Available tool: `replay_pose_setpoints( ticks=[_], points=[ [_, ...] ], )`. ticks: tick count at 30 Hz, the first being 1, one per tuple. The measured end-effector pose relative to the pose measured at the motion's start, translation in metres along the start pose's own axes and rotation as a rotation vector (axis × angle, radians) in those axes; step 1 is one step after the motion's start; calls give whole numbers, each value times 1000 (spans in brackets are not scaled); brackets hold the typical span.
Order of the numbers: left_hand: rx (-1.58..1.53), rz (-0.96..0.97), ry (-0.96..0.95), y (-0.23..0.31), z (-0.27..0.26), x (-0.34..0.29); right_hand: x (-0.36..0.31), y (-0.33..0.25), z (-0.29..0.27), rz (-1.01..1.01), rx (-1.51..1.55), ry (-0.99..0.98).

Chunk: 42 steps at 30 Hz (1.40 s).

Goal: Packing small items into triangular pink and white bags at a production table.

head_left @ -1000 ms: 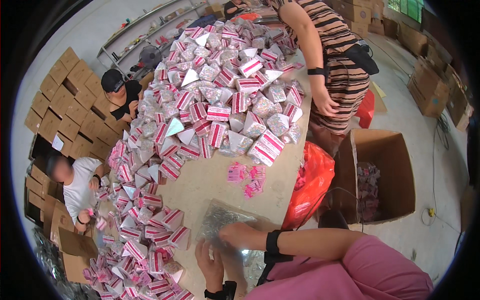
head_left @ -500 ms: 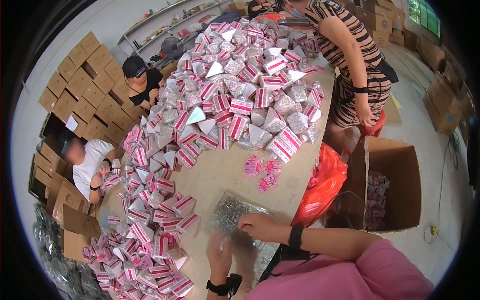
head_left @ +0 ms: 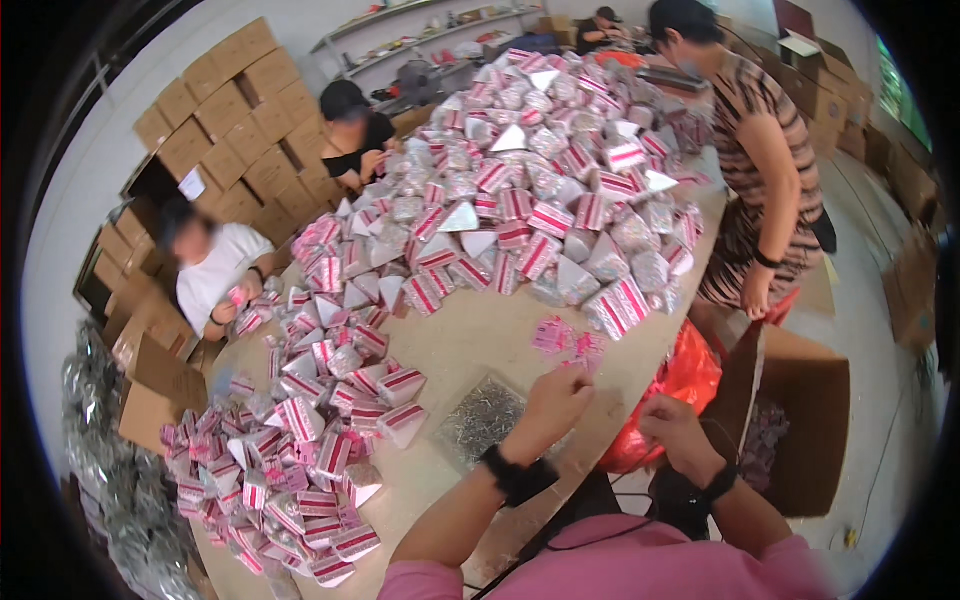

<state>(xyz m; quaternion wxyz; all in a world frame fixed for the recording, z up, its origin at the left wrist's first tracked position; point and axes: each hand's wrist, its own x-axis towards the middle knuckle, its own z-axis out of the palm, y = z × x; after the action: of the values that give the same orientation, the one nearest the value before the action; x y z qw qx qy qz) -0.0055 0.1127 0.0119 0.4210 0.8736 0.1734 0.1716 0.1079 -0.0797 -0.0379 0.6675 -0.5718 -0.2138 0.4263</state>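
My left hand (head_left: 555, 408) reaches over the table to the near edge of a small pile of pink printed cards (head_left: 568, 340). Its fingers are bent and drawn together, and the hand covers part of the pile; whether a card is between the fingertips is hidden. In front of the red plastic bag (head_left: 690, 372) my right hand (head_left: 680, 432) is raised with fingers curled together; anything in it is too small to make out. A clear flat bag of small metal pieces (head_left: 480, 420) lies on the table beside my left forearm.
Wedge-shaped clear packs with pink-and-white labels (head_left: 540, 220) are heaped over the far and left table (head_left: 440, 345). An open cardboard box (head_left: 800, 400) stands at the right. A person in stripes (head_left: 765, 150) stands far right; two people sit at the left.
My left hand has moved from beside the bag of metal pieces up to the pink cards. My right hand has left that bag and moved right, to the red bag. The whole view has shifted.
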Motion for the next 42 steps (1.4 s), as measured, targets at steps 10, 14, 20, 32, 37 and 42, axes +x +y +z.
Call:
replay_pose_setpoints(
  ticks=[10,14,20,32,37,42],
  points=[
    [837,-43,-53,-76,61,45,-21,13,-45,39,231,157],
    [761,-109,-89,-97,59,54,-22,20,-49,35,275,169],
    [653,-96,-109,-73,25,58,-21,31,-55,36,244,178],
    [-1407,-218,15,10,-4,-5,-23,-9,-26,-87,255,111],
    [-1525,-204,-79,23,9,-30,-26,-39,-5,-160,298,58],
    [-1526,-202,-99,33,18,-37,-26,-35,6,-108,448,103]
  ],
)
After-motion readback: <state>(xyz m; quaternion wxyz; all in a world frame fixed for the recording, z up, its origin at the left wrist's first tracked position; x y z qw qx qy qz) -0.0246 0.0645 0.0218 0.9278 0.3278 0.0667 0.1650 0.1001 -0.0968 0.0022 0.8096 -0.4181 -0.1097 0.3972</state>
